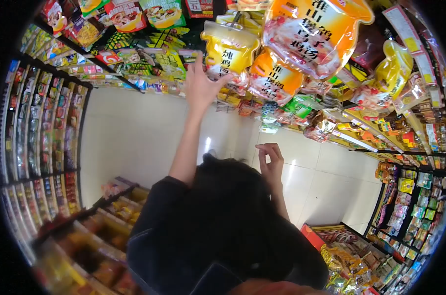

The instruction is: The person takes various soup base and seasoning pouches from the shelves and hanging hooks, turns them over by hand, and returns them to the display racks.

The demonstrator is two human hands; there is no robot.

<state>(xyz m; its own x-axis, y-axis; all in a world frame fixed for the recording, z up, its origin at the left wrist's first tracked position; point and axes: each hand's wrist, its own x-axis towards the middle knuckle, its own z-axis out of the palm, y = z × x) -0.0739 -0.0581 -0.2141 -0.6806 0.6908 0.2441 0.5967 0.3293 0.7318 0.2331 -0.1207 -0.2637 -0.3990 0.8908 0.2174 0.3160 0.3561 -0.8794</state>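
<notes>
My left hand [203,86] reaches up to the shelf display, its thumb and fingers spread at the lower left edge of a yellow pouch [229,48]. Whether the fingertips touch the pouch cannot be made out. Right of that pouch hang an orange and white pouch [274,78] and a larger orange pouch [314,34]. Lower down, over the pale floor, my right hand [271,158] has its fingers curled, with the thumb and index finger near each other. Nothing can be made out between them.
Green packets [169,61] hang left of the yellow pouch. A tall shelf of goods [41,123] stands at the far left, another [415,206] at the right. Bins with packets [351,255] lie at the lower right. Pale tiled floor [129,132] runs between the shelves.
</notes>
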